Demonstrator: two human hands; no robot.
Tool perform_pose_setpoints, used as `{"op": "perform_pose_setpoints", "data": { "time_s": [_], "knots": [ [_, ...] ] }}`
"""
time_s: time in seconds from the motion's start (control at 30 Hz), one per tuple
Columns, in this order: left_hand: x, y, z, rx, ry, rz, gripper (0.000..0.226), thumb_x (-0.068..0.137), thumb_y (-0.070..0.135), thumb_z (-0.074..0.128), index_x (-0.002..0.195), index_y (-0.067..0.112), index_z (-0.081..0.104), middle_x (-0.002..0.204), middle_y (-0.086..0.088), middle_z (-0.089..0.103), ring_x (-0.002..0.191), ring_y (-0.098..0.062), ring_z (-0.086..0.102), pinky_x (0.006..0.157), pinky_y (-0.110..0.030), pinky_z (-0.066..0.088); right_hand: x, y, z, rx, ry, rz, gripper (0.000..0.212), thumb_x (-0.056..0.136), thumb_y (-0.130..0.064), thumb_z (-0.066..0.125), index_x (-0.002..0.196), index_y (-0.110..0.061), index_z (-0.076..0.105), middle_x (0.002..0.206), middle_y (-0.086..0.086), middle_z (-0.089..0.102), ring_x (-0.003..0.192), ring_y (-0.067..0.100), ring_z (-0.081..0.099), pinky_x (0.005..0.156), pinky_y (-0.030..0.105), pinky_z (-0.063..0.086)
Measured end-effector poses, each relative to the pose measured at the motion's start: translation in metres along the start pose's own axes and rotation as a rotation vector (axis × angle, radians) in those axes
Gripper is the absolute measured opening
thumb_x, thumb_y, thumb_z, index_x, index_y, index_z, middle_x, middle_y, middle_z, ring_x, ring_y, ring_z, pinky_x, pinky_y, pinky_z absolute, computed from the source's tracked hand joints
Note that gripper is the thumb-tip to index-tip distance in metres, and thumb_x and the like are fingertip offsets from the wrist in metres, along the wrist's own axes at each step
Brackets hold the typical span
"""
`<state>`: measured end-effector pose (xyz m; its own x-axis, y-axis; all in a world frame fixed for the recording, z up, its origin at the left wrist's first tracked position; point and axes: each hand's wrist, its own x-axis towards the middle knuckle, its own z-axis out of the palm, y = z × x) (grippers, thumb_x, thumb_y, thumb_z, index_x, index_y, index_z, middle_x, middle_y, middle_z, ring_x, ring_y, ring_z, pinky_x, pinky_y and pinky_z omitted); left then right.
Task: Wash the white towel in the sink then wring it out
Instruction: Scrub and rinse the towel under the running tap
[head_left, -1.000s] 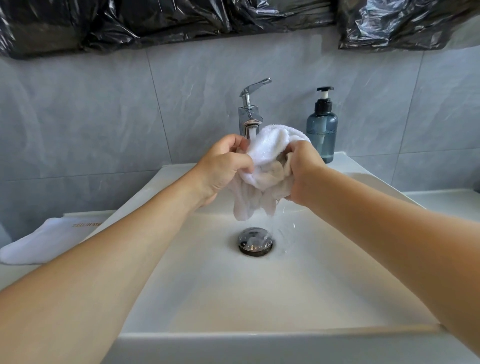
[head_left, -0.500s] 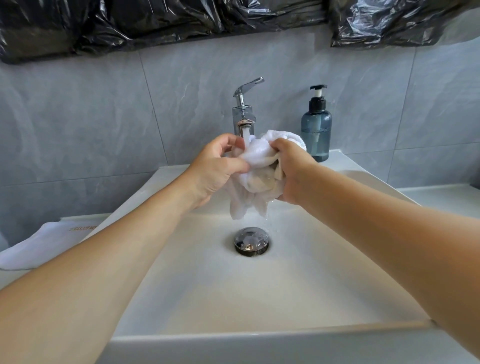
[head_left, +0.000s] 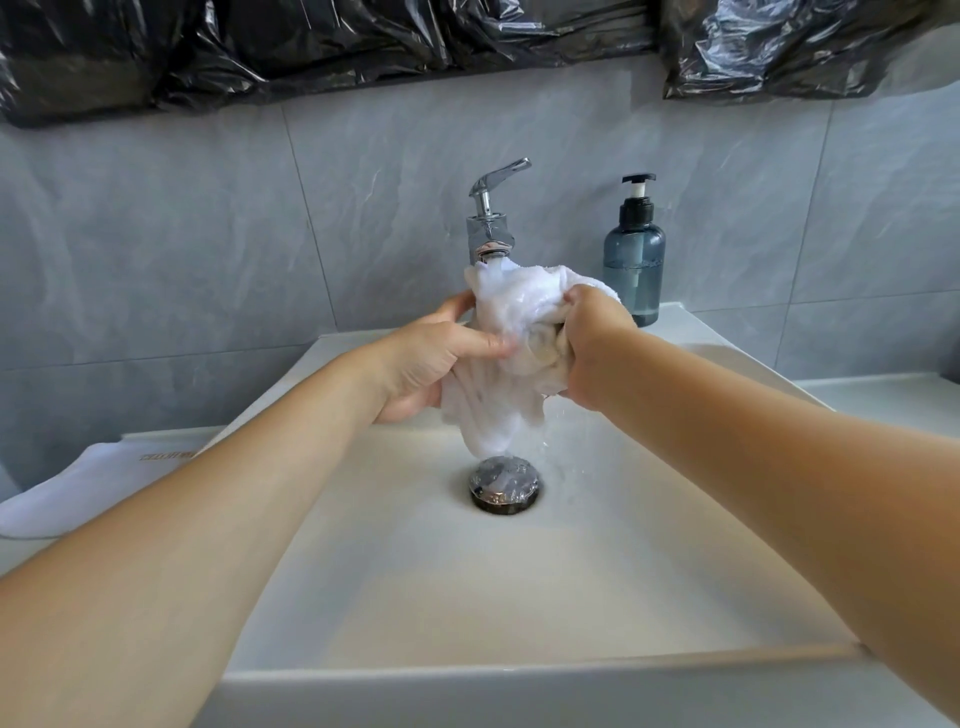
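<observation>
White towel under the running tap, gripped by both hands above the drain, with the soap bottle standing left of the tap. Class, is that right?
Not quite. The head view shows the soap bottle right of the tap; both hands do grip the white towel.

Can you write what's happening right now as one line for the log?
stage: washing | towel: under running tap | left hand: grips towel | right hand: grips towel | wrung: not yet

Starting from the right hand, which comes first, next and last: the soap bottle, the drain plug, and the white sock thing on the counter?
From the right hand:
1. Blue-grey pump soap bottle, just behind it by the wall.
2. Round dark metal drain plug, below it in the basin.
3. White folded cloth, far left on the counter.
</observation>
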<state>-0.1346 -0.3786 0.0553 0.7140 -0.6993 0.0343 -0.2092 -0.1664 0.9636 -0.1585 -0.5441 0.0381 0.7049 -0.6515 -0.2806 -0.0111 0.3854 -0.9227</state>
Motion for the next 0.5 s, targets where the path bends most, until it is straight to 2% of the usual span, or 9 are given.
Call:
{"op": "perform_pose_setpoints", "data": {
  "time_s": [0.07, 0.1, 0.13, 0.2, 0.27, 0.3, 0.37, 0.4, 0.5],
  "knots": [
    [0.000, 0.002, 0.002, 0.002, 0.021, 0.012, 0.066, 0.091, 0.016, 0.068, 0.144, 0.040, 0.036, 0.112, -0.004, 0.075, 0.100, -0.026, 0.073, 0.078, -0.043, 0.057, -0.025, -0.008, -0.002, -0.087, -0.040, -0.016, 0.019, 0.074, -0.039, 0.054, 0.088, -0.028, 0.049, 0.055, -0.010, 0.051, 0.043, 0.015, 0.047, 0.042, 0.025, 0.044],
    [0.000, 0.003, 0.004, 0.006, 0.028, 0.027, 0.064, 0.092, 0.016, 0.065, 0.142, 0.043, 0.036, 0.112, -0.004, 0.075, 0.101, -0.027, 0.072, 0.080, -0.045, 0.057, -0.037, -0.011, -0.004, -0.115, -0.070, -0.006, 0.009, 0.083, -0.034, 0.050, 0.078, -0.027, 0.047, 0.042, -0.009, 0.044, 0.032, 0.013, 0.041, 0.037, 0.019, 0.040],
    [0.000, 0.003, 0.006, 0.021, 0.035, 0.047, 0.062, 0.091, 0.015, 0.064, 0.140, 0.046, 0.039, 0.112, -0.003, 0.074, 0.101, -0.027, 0.072, 0.082, -0.046, 0.057, -0.042, -0.013, -0.006, -0.131, -0.112, 0.012, 0.019, 0.089, -0.028, 0.045, 0.071, -0.025, 0.044, 0.035, -0.006, 0.039, 0.028, 0.013, 0.036, 0.037, 0.015, 0.037],
    [0.000, 0.002, 0.008, 0.077, 0.066, 0.092, 0.058, 0.085, 0.015, 0.060, 0.133, 0.045, 0.048, 0.108, 0.002, 0.073, 0.095, -0.022, 0.072, 0.078, -0.039, 0.057, -0.052, -0.015, -0.008, -0.131, -0.180, 0.043, 0.026, 0.092, -0.021, 0.040, 0.066, -0.022, 0.042, 0.035, -0.003, 0.037, 0.034, 0.016, 0.037, 0.041, 0.012, 0.036],
    [0.000, 0.003, 0.010, 0.126, 0.111, 0.147, 0.048, 0.084, 0.009, 0.053, 0.125, 0.035, 0.055, 0.097, 0.005, 0.067, 0.083, -0.014, 0.065, 0.062, -0.020, 0.052, -0.061, -0.014, -0.011, -0.140, -0.250, 0.070, 0.025, 0.092, -0.027, 0.045, 0.068, -0.021, 0.046, 0.040, -0.005, 0.044, 0.034, 0.015, 0.046, 0.037, 0.012, 0.039],
    [0.000, 0.004, 0.010, 0.131, 0.135, 0.174, 0.043, 0.084, 0.007, 0.051, 0.120, 0.030, 0.057, 0.094, 0.005, 0.064, 0.080, -0.012, 0.061, 0.057, -0.017, 0.048, -0.062, -0.013, -0.011, -0.152, -0.245, 0.093, 0.021, 0.091, -0.032, 0.048, 0.074, -0.021, 0.050, 0.050, -0.006, 0.051, 0.038, 0.013, 0.050, 0.039, 0.011, 0.039],
    [0.002, 0.005, 0.010, 0.115, 0.182, 0.206, 0.042, 0.073, 0.011, 0.052, 0.112, 0.026, 0.061, 0.093, 0.004, 0.062, 0.080, -0.012, 0.058, 0.063, -0.019, 0.047, -0.062, -0.012, -0.008, -0.201, -0.233, 0.099, 0.019, 0.089, -0.039, 0.048, 0.087, -0.021, 0.053, 0.075, -0.004, 0.055, 0.057, 0.015, 0.053, 0.051, 0.019, 0.040],
    [0.002, 0.005, 0.009, 0.105, 0.203, 0.214, 0.047, 0.066, 0.014, 0.050, 0.111, 0.022, 0.061, 0.093, 0.002, 0.061, 0.082, -0.013, 0.057, 0.068, -0.024, 0.046, -0.060, -0.013, -0.007, -0.215, -0.233, 0.081, 0.023, 0.089, -0.042, 0.048, 0.088, -0.020, 0.054, 0.076, -0.003, 0.056, 0.060, 0.016, 0.054, 0.057, 0.024, 0.040],
    [0.003, 0.004, 0.011, 0.105, 0.256, 0.214, 0.056, 0.057, 0.014, 0.047, 0.112, 0.008, 0.057, 0.091, -0.005, 0.054, 0.083, -0.019, 0.050, 0.069, -0.030, 0.040, -0.061, -0.013, -0.007, -0.222, -0.225, 0.016, 0.033, 0.090, -0.048, 0.046, 0.073, -0.020, 0.052, 0.050, -0.004, 0.049, 0.045, 0.015, 0.050, 0.057, 0.027, 0.033]
  ]
}}
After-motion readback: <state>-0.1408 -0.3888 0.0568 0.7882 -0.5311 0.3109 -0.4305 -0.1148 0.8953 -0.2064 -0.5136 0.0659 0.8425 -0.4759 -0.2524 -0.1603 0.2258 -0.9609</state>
